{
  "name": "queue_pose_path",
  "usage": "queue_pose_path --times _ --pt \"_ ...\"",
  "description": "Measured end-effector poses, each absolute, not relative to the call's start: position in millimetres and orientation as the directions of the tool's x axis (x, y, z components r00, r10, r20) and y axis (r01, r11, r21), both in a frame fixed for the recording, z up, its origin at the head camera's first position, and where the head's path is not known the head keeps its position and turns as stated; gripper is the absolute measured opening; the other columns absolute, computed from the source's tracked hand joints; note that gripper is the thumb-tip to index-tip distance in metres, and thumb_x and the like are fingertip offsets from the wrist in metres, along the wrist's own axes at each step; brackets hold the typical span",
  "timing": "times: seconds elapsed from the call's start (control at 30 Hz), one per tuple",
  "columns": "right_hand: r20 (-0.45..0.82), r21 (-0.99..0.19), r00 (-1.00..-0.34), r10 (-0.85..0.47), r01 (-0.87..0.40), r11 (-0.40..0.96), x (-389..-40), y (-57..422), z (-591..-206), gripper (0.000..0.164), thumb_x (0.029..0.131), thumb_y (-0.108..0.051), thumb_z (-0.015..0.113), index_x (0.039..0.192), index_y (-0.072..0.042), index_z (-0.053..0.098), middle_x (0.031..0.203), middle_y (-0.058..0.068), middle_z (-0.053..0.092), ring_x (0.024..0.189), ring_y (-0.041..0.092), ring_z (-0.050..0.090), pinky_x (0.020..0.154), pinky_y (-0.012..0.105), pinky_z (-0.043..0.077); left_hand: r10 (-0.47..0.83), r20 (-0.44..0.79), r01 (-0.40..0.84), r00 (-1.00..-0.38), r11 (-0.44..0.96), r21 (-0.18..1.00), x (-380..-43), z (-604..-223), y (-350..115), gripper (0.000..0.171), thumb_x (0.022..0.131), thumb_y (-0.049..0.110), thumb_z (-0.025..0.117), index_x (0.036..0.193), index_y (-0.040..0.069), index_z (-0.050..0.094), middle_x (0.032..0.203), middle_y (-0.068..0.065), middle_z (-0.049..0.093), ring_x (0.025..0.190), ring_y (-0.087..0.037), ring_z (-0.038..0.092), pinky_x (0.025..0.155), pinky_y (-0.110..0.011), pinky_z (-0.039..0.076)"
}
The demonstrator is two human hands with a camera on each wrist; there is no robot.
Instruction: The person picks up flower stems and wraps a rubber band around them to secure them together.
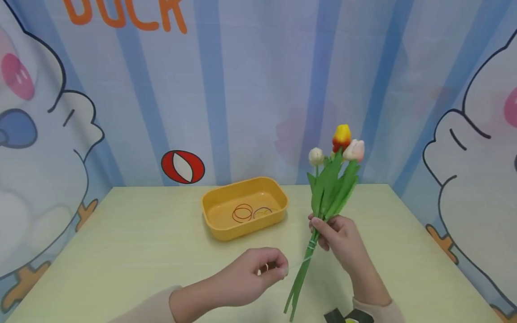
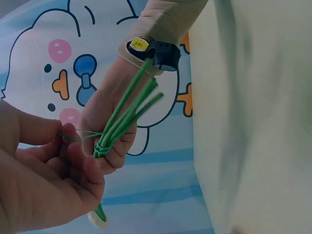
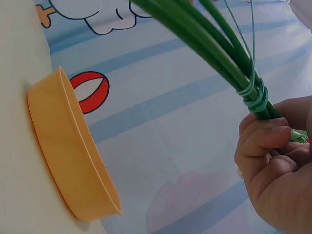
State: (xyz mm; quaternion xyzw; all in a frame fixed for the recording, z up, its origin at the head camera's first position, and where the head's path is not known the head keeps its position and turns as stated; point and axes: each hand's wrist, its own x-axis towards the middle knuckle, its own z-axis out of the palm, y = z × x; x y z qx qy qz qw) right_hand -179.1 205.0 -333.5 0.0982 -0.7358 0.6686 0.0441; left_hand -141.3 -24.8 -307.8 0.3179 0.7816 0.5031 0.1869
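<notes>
In the head view my right hand point(image 1: 341, 237) grips a bunch of artificial tulips point(image 1: 331, 184) by the stems, just below the leaves. The blooms, white, pale pink and red-yellow, point up and away. A green rubber band point(image 3: 257, 100) is wound several times round the stems below that hand. My left hand point(image 1: 252, 276), left of the stems, pinches a loop of the band between thumb and fingertips. In the left wrist view this stretched loop point(image 2: 80, 134) runs from the fingertips to the stems point(image 2: 127, 109), whose cut ends spread apart.
A yellow tray point(image 1: 245, 205) stands toward the back of the pale table point(image 1: 133, 251), with red and other coloured rubber bands point(image 1: 243, 213) in it. Behind the table hangs a blue striped cloth point(image 1: 258, 89) with cartoon ducks. A dark wrist device point(image 1: 349, 316) sits by the right sleeve.
</notes>
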Motion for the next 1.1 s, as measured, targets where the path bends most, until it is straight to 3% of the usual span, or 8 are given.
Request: queue_pose_path --times 0.23,0.33,0.5,0.83,1.1 --pt "0.156 -0.972 -0.924 -0.349 -0.08 -0.223 -186.2 210.7 -342.2 0.019 0.101 -0.009 0.046 0.098 -0.009 0.065 0.082 -0.005 0.063 0.053 0.0 0.037 0.05 0.017 0.028 0.81 0.14 0.542 -0.57 0.243 0.804 -134.0 -312.6 -34.7 0.009 0.101 0.017 0.05 0.094 0.016 0.056 0.091 0.01 0.053 0.087 -0.002 0.048 0.079 -0.019 0.045" --pt "0.171 -0.946 -0.883 -0.436 -0.023 -0.323 -189.3 211.7 -345.9 0.022 0.102 -0.009 0.042 0.1 -0.01 0.065 0.08 -0.007 0.063 0.054 -0.002 0.039 0.048 0.016 0.025 0.844 0.199 0.622 -0.497 0.187 0.76 -131.2 -318.9 -34.9 0.007 0.101 0.015 0.049 0.095 0.015 0.053 0.096 0.006 0.053 0.094 -0.004 0.047 0.084 -0.019 0.045" --pt "0.129 -0.894 -0.862 -0.49 0.113 -0.434 -194.6 211.2 -351.3 0.022 0.103 -0.008 0.038 0.102 -0.007 0.06 0.078 -0.005 0.058 0.055 -0.001 0.036 0.046 0.012 0.029 0.873 0.271 0.719 -0.406 0.122 0.684 -128.0 -329.0 -35.2 0.011 0.103 0.015 0.044 0.102 0.01 0.054 0.107 -0.001 0.053 0.103 -0.008 0.046 0.092 -0.021 0.043" --pt "0.101 -0.835 -0.846 -0.524 0.214 -0.507 -201.2 210.4 -357.4 0.024 0.104 -0.009 0.034 0.104 -0.004 0.057 0.079 -0.003 0.056 0.056 -0.001 0.038 0.044 0.009 0.033 0.85 0.286 0.702 -0.442 0.13 0.7 -119.3 -340.7 -34.7 0.016 0.105 0.02 0.04 0.11 0.013 0.054 0.112 0.002 0.048 0.108 -0.007 0.044 0.094 -0.021 0.042" --pt "0.029 -0.82 -0.873 -0.487 0.258 -0.511 -201.0 210.3 -354.8 0.018 0.104 -0.01 0.035 0.107 -0.002 0.05 0.078 -0.002 0.054 0.055 0.0 0.036 0.044 0.009 0.033 0.788 0.413 0.729 -0.457 0.066 0.681 -113.7 -348.7 -30.9 0.012 0.103 0.015 0.045 0.105 0.011 0.055 0.105 0.002 0.05 0.101 -0.006 0.047 0.088 -0.021 0.045"
